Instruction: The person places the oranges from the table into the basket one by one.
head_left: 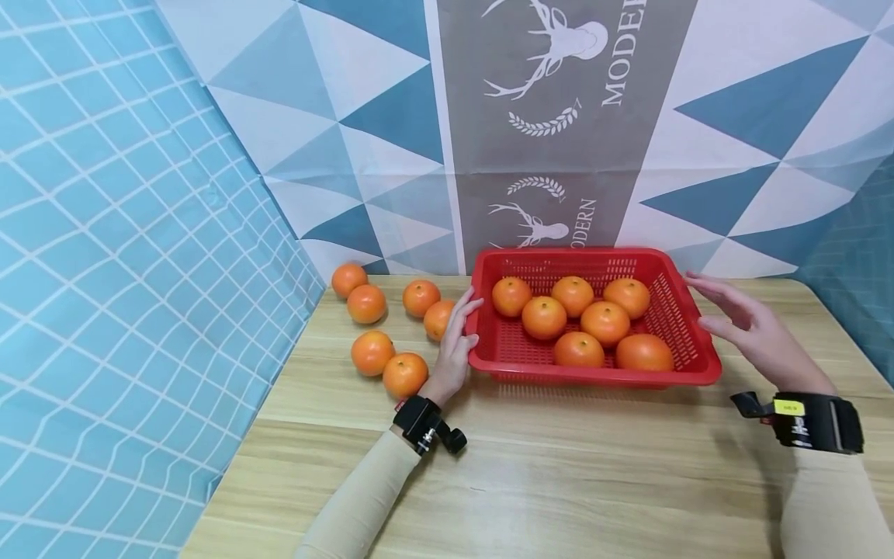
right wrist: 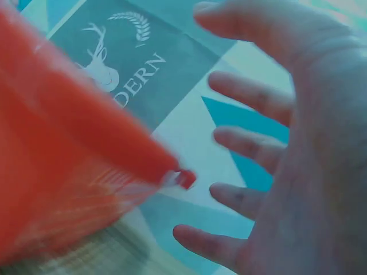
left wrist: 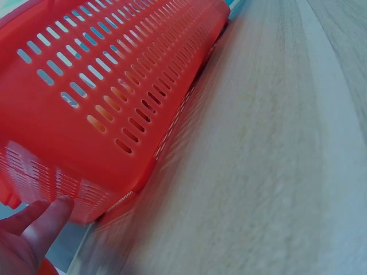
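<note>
A red plastic basket (head_left: 520,373) with slotted walls stands on the wooden table with several oranges (head_left: 604,323) inside. At its left end is my left hand (head_left: 457,349), its fingertips right at the rim and the thumb near the front corner. The left wrist view shows two extended digits (left wrist: 49,220) against the basket's slotted end wall (left wrist: 86,197). My right hand (head_left: 757,334) is beside the basket's right end, fingers spread and nothing held. From the right wrist, a gap shows between those fingers (right wrist: 252,143) and the red rim (right wrist: 132,140).
Several loose oranges (head_left: 372,353) lie on the table (head_left: 531,473) left of the basket, some close to my left hand. Behind the table hangs a patterned cloth (head_left: 391,101) with deer prints. A blue gridded sheet (head_left: 126,256) borders the left side.
</note>
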